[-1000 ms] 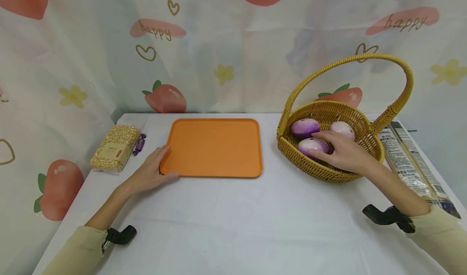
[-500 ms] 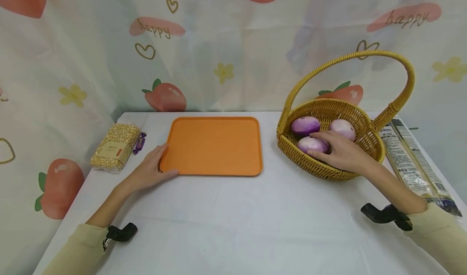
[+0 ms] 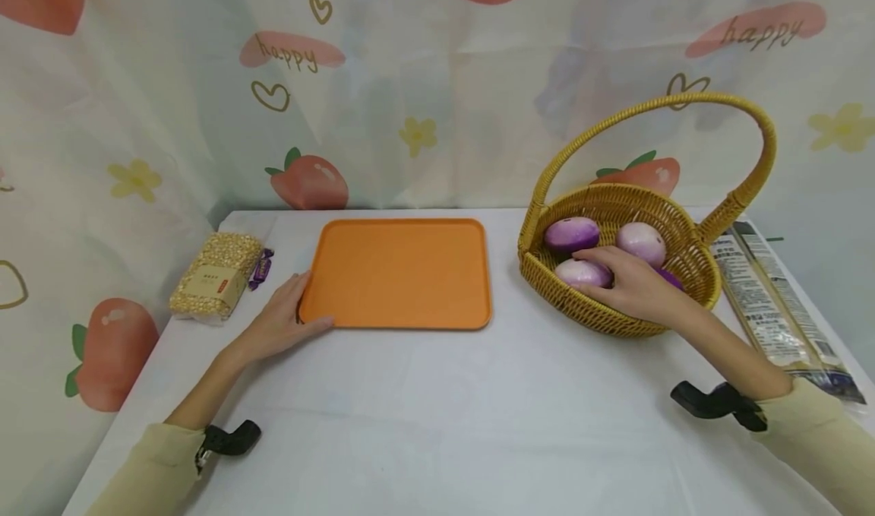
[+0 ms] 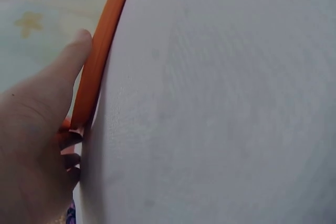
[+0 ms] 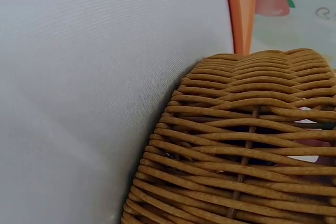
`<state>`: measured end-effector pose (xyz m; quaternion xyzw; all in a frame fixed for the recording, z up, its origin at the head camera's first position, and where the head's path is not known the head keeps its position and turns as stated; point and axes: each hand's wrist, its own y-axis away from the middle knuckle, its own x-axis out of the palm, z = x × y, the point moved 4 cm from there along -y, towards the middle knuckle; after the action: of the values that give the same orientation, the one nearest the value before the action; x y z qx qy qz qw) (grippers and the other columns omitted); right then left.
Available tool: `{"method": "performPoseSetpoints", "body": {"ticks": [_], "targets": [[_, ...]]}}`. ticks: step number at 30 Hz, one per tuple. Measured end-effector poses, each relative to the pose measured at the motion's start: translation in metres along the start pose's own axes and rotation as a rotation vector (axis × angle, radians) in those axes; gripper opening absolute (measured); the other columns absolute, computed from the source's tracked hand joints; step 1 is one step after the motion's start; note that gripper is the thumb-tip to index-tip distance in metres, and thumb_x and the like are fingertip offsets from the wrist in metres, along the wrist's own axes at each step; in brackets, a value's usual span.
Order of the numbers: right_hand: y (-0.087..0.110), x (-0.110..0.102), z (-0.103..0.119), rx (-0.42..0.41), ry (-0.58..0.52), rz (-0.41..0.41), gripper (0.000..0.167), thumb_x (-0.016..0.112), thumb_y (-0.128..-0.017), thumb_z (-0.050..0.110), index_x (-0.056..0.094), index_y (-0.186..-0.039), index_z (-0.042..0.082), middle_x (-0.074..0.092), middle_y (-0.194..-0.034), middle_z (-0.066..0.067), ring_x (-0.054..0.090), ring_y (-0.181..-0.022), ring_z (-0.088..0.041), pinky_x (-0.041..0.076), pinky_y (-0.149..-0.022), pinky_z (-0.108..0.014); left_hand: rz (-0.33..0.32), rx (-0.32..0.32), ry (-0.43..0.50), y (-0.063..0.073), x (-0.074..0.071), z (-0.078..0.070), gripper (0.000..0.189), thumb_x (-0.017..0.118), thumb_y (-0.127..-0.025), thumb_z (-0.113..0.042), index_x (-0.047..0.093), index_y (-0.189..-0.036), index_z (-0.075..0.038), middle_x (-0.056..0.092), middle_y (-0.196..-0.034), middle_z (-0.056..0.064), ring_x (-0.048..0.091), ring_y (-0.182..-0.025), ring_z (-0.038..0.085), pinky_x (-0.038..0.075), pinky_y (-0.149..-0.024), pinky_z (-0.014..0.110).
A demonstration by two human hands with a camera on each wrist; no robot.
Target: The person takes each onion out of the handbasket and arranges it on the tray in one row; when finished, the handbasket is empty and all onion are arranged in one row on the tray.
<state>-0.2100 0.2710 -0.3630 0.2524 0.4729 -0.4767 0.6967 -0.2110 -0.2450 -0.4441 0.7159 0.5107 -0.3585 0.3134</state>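
My left hand [image 3: 279, 320] holds the near left corner of an orange tray [image 3: 403, 273], its thumb along the front edge and its fingers at the left side. In the left wrist view the thumb lies against the tray's side [image 4: 97, 56]. At the right, my right hand [image 3: 632, 288] reaches into a wicker basket [image 3: 581, 312] and grips a pale purple onion [image 3: 581, 273] between thumb and fingers. A darker purple onion [image 3: 571, 234] and a whitish one [image 3: 641, 242] lie behind it. Another purple onion [image 3: 671, 279] is partly hidden by the hand.
The basket's tall handle [image 3: 656, 109] arches over it. A bag of yellow grains [image 3: 215, 273] and a purple wrapped candy [image 3: 260, 269] lie left of the tray. A flat printed packet [image 3: 779, 311] lies right of the basket. A patterned curtain [image 3: 437, 83] hangs behind.
My right hand has shifted slightly left inside the basket, and the pale onion moved a little with it. Another purple onion now shows behind the hand. My left hand stays at the tray corner.
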Motion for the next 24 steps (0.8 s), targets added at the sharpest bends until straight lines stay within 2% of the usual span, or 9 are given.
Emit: {"method": "performPoseSetpoints", "body": {"ticks": [7, 16, 24], "targets": [[-0.001, 0.0019, -0.0017, -0.007, 0.004, 0.003, 0.05, 0.071, -0.088, 0.019, 0.055, -0.129, -0.005, 0.062, -0.123, -0.024, 0.058, -0.113, -0.038, 0.047, -0.097, -0.056, -0.009, -0.018, 0.035, 0.0016, 0.0013, 0.0015, 0.103, 0.067, -0.085, -0.054, 0.012, -0.156, -0.005, 0.015, -0.161, 0.023, 0.011, -0.149, 0.044, 0.017, -0.117, 0.065], [-0.0019, 0.0028, -0.0019, 0.0, -0.001, 0.013, 0.051, 0.071, -0.088, 0.019, 0.054, -0.13, -0.006, 0.061, -0.123, -0.024, 0.059, -0.112, -0.037, 0.048, -0.096, -0.056, -0.027, -0.013, 0.056, 0.0022, 0.0001, 0.0038, 0.096, 0.067, -0.086, -0.051, 0.017, -0.156, -0.008, 0.02, -0.161, 0.02, 0.013, -0.149, 0.043, 0.016, -0.117, 0.066], [-0.0012, 0.0005, -0.0036, 0.031, -0.02, -0.028, 0.051, 0.071, -0.088, 0.028, 0.057, -0.128, -0.001, 0.065, -0.12, -0.02, 0.061, -0.107, -0.033, 0.05, -0.093, -0.054, -0.04, 0.014, 0.079, -0.0009, 0.0017, 0.0044, 0.094, 0.069, -0.087, -0.047, 0.019, -0.155, -0.005, 0.022, -0.16, 0.02, 0.012, -0.149, 0.043, 0.015, -0.118, 0.063]]}}
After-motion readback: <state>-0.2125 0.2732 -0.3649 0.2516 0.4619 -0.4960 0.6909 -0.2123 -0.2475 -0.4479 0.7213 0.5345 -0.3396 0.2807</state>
